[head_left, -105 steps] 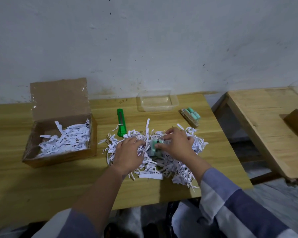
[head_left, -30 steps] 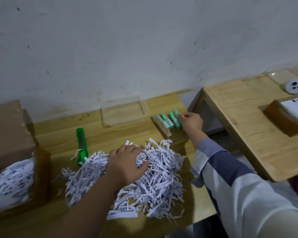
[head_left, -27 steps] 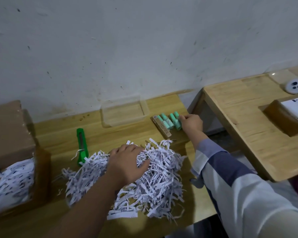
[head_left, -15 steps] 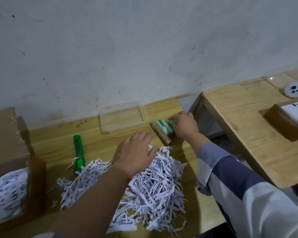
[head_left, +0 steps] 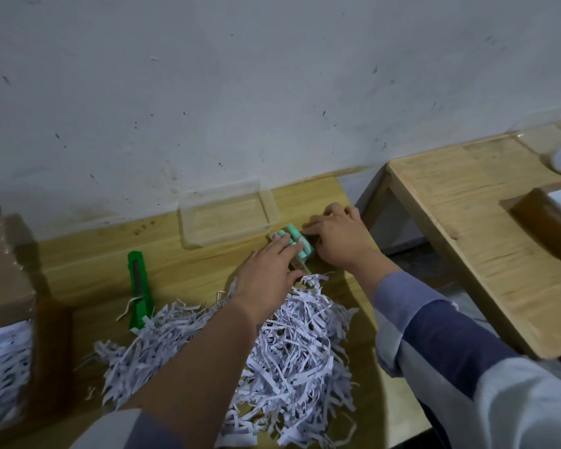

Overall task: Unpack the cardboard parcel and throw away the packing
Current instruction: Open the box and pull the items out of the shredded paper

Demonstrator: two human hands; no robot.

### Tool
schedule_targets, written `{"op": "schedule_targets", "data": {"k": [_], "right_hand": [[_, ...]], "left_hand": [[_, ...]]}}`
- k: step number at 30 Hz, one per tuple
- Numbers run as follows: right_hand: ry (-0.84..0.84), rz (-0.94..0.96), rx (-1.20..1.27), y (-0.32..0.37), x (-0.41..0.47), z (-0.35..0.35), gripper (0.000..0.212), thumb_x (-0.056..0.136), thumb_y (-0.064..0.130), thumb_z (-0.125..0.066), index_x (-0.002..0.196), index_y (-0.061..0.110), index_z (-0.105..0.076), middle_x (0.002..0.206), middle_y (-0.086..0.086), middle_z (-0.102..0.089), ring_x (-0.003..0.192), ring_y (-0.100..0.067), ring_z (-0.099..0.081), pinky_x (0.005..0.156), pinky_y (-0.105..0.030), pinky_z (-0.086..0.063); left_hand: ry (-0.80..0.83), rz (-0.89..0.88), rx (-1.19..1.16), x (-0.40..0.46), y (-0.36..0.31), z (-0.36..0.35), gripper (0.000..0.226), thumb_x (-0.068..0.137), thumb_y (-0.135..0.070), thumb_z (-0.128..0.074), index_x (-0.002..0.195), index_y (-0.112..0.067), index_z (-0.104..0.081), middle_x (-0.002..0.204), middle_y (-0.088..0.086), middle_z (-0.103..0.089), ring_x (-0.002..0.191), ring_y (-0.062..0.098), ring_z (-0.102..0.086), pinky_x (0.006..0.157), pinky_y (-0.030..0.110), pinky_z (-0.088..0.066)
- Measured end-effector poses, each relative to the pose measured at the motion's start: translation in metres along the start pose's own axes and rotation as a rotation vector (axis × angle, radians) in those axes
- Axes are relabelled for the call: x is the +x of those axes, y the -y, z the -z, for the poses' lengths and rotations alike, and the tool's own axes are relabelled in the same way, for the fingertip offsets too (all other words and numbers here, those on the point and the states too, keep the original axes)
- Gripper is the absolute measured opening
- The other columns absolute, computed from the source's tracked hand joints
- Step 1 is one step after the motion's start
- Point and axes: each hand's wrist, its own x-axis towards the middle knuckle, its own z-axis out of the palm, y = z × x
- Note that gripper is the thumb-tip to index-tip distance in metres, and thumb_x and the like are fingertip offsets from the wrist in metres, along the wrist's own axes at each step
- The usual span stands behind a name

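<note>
Now that my left hand [head_left: 268,273] has left the heap of shredded paper [head_left: 272,345] it was pressing a second ago, both hands meet at the little green rolls [head_left: 297,241] near the table's back corner. My left fingers lie fairly straight over the near side of the rolls, touching them rather than wrapped around them. My right hand [head_left: 336,241] sits on their far right side with its fingers bent against them; whether it truly pinches one I cannot tell, because the fingertips are hidden behind the rolls. A small brown packet [head_left: 297,264] peeks out just under my left fingers.

I read the change this way: the contents are dug out, and I am gathering them together, probably for the clear plastic tray [head_left: 227,218] just beyond my left fingertips. The packing is not yet thrown away.

The shredded paper lies loose and tangled beneath my left forearm, a springy white mound spreading toward me. More of it fills the cardboard box [head_left: 17,351] far off to the left of both hands, its flap standing open. The green cutter [head_left: 139,290] lies to the left of my left wrist, its near end touching the heap's edge.
</note>
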Motion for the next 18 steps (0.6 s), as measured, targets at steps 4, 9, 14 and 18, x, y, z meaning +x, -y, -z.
{"op": "schedule_targets", "data": {"k": [4, 9, 14, 18], "right_hand": [[-0.048, 0.022, -0.093, 0.003, -0.003, 0.000, 0.026, 0.091, 0.022, -0.049, 0.107, 0.030, -0.069, 0.104, 0.007, -0.062, 0.115, -0.024, -0.039, 0.097, -0.045, -0.019], [-0.143, 0.046, -0.164, 0.008, -0.017, -0.009, 0.013, 0.055, 0.019, -0.083, 0.061, 0.024, -0.072, 0.061, 0.010, -0.060, 0.080, -0.024, -0.058, 0.070, -0.035, -0.021], [-0.213, -0.058, -0.062, 0.005, -0.042, -0.023, 0.012, 0.074, 0.024, -0.072, 0.083, 0.031, -0.076, 0.077, 0.011, -0.072, 0.089, -0.020, -0.053, 0.070, -0.034, -0.019], [-0.254, -0.165, 0.191, 0.009, -0.061, -0.011, 0.015, 0.085, 0.020, -0.064, 0.092, 0.026, -0.075, 0.090, 0.005, -0.074, 0.094, -0.023, -0.054, 0.080, -0.035, -0.025]], "left_hand": [[-0.021, 0.007, -0.071, 0.001, 0.006, -0.003, 0.058, 0.095, -0.036, -0.055, 0.147, -0.031, -0.031, 0.159, -0.008, -0.019, 0.146, 0.010, -0.016, 0.116, 0.036, -0.027], [-0.025, -0.001, -0.093, 0.003, 0.010, -0.002, 0.058, 0.094, -0.033, -0.057, 0.146, -0.031, -0.033, 0.159, -0.009, -0.020, 0.146, 0.009, -0.016, 0.115, 0.034, -0.029], [-0.017, 0.000, -0.116, 0.005, 0.011, 0.001, 0.057, 0.094, -0.031, -0.058, 0.146, -0.030, -0.034, 0.159, -0.009, -0.019, 0.146, 0.009, -0.015, 0.111, 0.033, -0.031], [0.027, 0.017, -0.101, 0.003, 0.011, 0.001, 0.059, 0.096, -0.034, -0.054, 0.148, -0.031, -0.029, 0.160, -0.009, -0.014, 0.147, 0.012, -0.014, 0.115, 0.040, -0.026]]}}
